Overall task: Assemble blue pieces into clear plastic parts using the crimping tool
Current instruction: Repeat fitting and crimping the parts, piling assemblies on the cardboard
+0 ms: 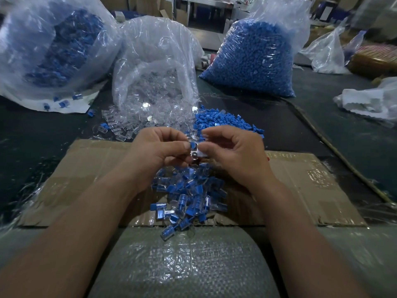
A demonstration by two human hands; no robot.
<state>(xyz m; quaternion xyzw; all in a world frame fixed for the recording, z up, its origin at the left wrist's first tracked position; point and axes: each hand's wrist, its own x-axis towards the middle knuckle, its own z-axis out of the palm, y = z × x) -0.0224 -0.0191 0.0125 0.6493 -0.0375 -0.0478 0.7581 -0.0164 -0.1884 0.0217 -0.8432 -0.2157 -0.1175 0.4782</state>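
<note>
A heap of finished clear-and-blue pieces lies on corrugated cardboard. Just above it, the left hand pinches a small blue piece, which touches the glossy clear plastic part pinched by the right hand. Beyond, loose clear parts spill from a crinkled bag beside matte loose blue pieces.

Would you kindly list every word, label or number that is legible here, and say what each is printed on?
No text is legible.
Cardboard sheet: faint printed marks near its right end, too blurred to read.
Clear plastic bags: no label or print shows.
</note>
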